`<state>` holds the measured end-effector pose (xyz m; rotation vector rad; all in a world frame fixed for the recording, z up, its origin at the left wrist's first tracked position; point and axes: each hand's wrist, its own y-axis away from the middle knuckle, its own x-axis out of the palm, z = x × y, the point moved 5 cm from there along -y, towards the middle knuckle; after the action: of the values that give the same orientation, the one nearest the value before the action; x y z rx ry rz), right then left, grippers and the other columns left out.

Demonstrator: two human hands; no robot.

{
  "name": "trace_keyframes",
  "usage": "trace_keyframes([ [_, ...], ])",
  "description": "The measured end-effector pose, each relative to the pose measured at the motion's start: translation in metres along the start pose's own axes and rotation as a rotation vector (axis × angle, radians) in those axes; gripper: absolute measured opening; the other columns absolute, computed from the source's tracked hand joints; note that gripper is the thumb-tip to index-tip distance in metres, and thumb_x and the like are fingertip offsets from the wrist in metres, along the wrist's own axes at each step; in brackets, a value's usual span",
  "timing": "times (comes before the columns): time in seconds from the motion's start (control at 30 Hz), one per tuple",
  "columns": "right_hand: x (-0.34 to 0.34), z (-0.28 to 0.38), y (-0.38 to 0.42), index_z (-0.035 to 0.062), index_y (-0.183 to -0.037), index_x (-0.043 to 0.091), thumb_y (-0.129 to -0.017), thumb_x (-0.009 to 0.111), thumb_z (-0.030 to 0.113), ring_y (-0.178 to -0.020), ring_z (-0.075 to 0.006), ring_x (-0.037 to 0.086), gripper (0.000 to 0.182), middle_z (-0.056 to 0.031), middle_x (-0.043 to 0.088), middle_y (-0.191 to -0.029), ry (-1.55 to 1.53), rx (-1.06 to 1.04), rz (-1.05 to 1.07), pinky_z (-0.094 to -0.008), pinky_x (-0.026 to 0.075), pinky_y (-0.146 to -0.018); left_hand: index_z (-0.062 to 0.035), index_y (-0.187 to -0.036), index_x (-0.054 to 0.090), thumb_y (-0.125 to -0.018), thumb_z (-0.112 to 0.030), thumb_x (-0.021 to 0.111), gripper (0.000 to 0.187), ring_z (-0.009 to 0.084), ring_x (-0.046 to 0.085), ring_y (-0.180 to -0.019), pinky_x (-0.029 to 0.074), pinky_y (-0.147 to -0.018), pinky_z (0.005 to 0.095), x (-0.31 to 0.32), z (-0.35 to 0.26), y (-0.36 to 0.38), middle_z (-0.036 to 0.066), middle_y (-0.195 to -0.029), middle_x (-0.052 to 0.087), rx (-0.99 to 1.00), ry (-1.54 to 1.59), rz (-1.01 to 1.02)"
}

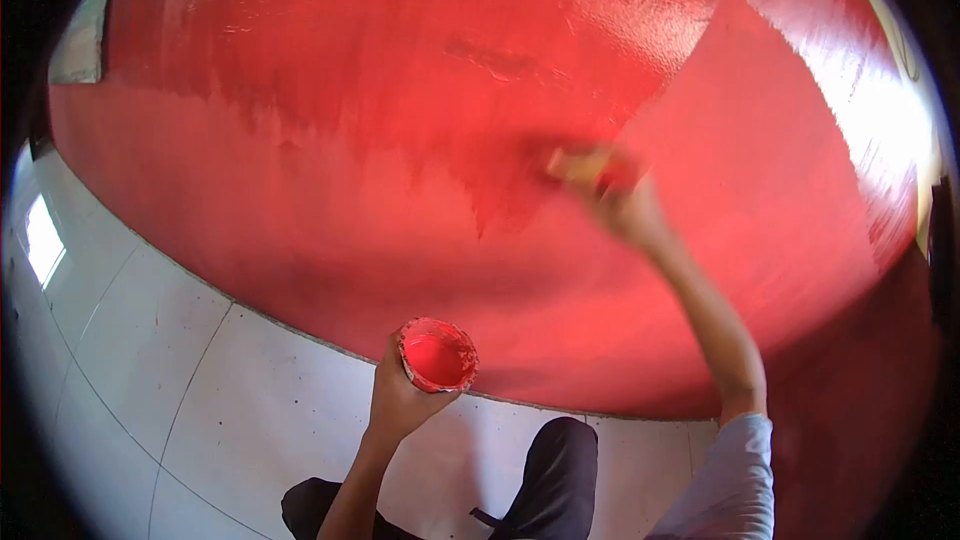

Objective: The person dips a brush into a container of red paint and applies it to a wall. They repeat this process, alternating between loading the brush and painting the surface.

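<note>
Low in the view, my left hand (400, 402) is wrapped round a small round tub (438, 355) with red paint inside and red smears on its rim. My right hand (628, 208) is raised to the red wall (400, 220), its fingers closed on a paintbrush (582, 166) with a yellowish part and red on it. Motion blurs the brush and fingers. Glossy, darker wet red covers the upper wall, with a ragged lower edge near the brush. Below and to the right the red is paler and duller.
Light floor tiles (250, 390) with small dark specks meet the wall's lower edge. My knees in dark trousers (560, 470) are at the bottom. A greyish panel (82, 40) stands at the upper left, and bright light reflects off the wall at the right.
</note>
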<state>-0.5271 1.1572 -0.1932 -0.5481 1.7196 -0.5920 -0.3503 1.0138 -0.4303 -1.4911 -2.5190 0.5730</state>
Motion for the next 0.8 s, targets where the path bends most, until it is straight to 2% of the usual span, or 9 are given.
trace_keyframes([
  [0.07, -0.056, -0.027, -0.033, 0.003, -0.094, 0.068, -0.086, 0.059, -0.001, -0.076, -0.0074, 0.062, 0.012, -0.0055, 0.069, -0.096, -0.041, -0.008, -0.379, -0.022, 0.047, -0.06, -0.0035, -0.119, 0.046, -0.053, -0.022, 0.09, 0.082, 0.0286, 0.061, -0.102, 0.051, -0.085, 0.0379, -0.001, 0.002, 0.0, 0.014, -0.112, 0.06, -0.057, -0.016, 0.015],
  [0.13, -0.097, -0.007, -0.049, 0.0057, -0.089, 0.066, -0.083, 0.063, 0.0, -0.072, -0.0126, 0.063, 0.009, -0.0058, 0.069, -0.091, 0.107, 0.231, -0.587, -0.0264, 0.048, -0.059, -0.0039, -0.119, 0.046, -0.053, -0.021, 0.09, 0.081, 0.0284, 0.061, -0.102, 0.051, -0.085, 0.0376, -0.001, 0.003, 0.0, 0.014, -0.112, 0.061, -0.069, -0.009, 0.019],
  [0.23, -0.076, 0.009, -0.031, 0.0096, -0.087, 0.065, -0.078, 0.066, 0.004, -0.07, -0.0192, 0.062, 0.011, -0.0075, 0.067, -0.085, 0.995, -0.135, -0.222, -0.0314, 0.049, -0.059, -0.0045, -0.119, 0.047, -0.052, -0.022, 0.09, 0.081, 0.0279, 0.061, -0.102, 0.051, -0.085, 0.0373, 0.003, 0.003, 0.001, 0.013, -0.111, 0.061, -0.058, 0.007, 0.014],
  [0.27, -0.055, -0.013, 0.0, 0.0147, -0.091, 0.065, -0.075, 0.067, 0.009, -0.07, -0.0237, 0.06, 0.018, -0.0086, 0.066, -0.089, 0.489, -0.144, -0.213, -0.036, 0.049, -0.06, -0.0048, -0.119, 0.047, -0.052, -0.022, 0.09, 0.081, 0.0277, 0.061, -0.101, 0.051, -0.085, 0.0371, 0.004, 0.002, 0.0, 0.013, -0.111, 0.061, -0.048, 0.012, 0.01],
  [0.43, 0.054, 0.038, 0.106, 0.0176, -0.103, 0.067, -0.066, 0.069, 0.007, -0.077, -0.0205, 0.061, 0.039, -0.0018, 0.064, -0.097, 0.247, -0.134, 0.362, -0.0324, 0.052, -0.06, -0.0043, -0.12, 0.046, -0.05, -0.016, 0.091, 0.083, 0.0268, 0.063, -0.101, 0.052, -0.084, 0.0362, 0.005, 0.0, 0.001, 0.013, -0.11, 0.063, 0.009, -0.042, 0.022],
  [0.53, 0.015, 0.012, 0.076, 0.0129, -0.104, 0.065, -0.072, 0.069, 0.007, -0.085, -0.022, 0.064, 0.033, -0.0045, 0.067, -0.095, 0.059, -0.046, 0.324, -0.0303, 0.055, -0.066, -0.0044, -0.119, 0.047, -0.052, -0.02, 0.09, 0.081, 0.0267, 0.062, -0.101, 0.051, -0.084, 0.036, 0.005, -0.001, 0.0, 0.013, -0.11, 0.062, -0.012, -0.012, 0.015],
  [0.67, -0.077, -0.015, 0.004, 0.0054, -0.094, 0.068, -0.077, 0.066, -0.001, -0.074, -0.0257, 0.063, 0.018, -0.0092, 0.067, -0.089, 0.145, 0.356, -0.425, -0.0312, 0.051, -0.062, -0.0041, -0.119, 0.047, -0.053, -0.022, 0.09, 0.081, 0.0267, 0.062, -0.101, 0.051, -0.084, 0.0359, 0.007, 0.004, 0.002, 0.013, -0.109, 0.062, -0.021, -0.03, 0.015],
  [0.77, -0.08, 0.018, 0.0, 0.0067, -0.09, 0.068, -0.076, 0.067, -0.001, -0.071, -0.0239, 0.062, 0.016, -0.0079, 0.067, -0.085, 0.75, -0.122, -0.494, -0.032, 0.049, -0.059, -0.0037, -0.119, 0.046, -0.053, -0.022, 0.09, 0.081, 0.0269, 0.062, -0.101, 0.051, -0.084, 0.0366, 0.008, 0.008, 0.002, 0.013, -0.109, 0.061, 0.016, -0.042, 0.02],
  [0.8, -0.055, 0.003, 0.013, 0.0107, -0.088, 0.068, -0.073, 0.068, 0.001, -0.068, -0.0216, 0.06, 0.018, -0.0054, 0.066, -0.08, 0.995, 0.31, -0.158, -0.0327, 0.049, -0.057, -0.0035, -0.119, 0.046, -0.053, -0.022, 0.09, 0.081, 0.0271, 0.062, -0.101, 0.051, -0.084, 0.0369, 0.008, 0.01, 0.003, 0.013, -0.11, 0.061, 0.013, -0.027, 0.028],
])
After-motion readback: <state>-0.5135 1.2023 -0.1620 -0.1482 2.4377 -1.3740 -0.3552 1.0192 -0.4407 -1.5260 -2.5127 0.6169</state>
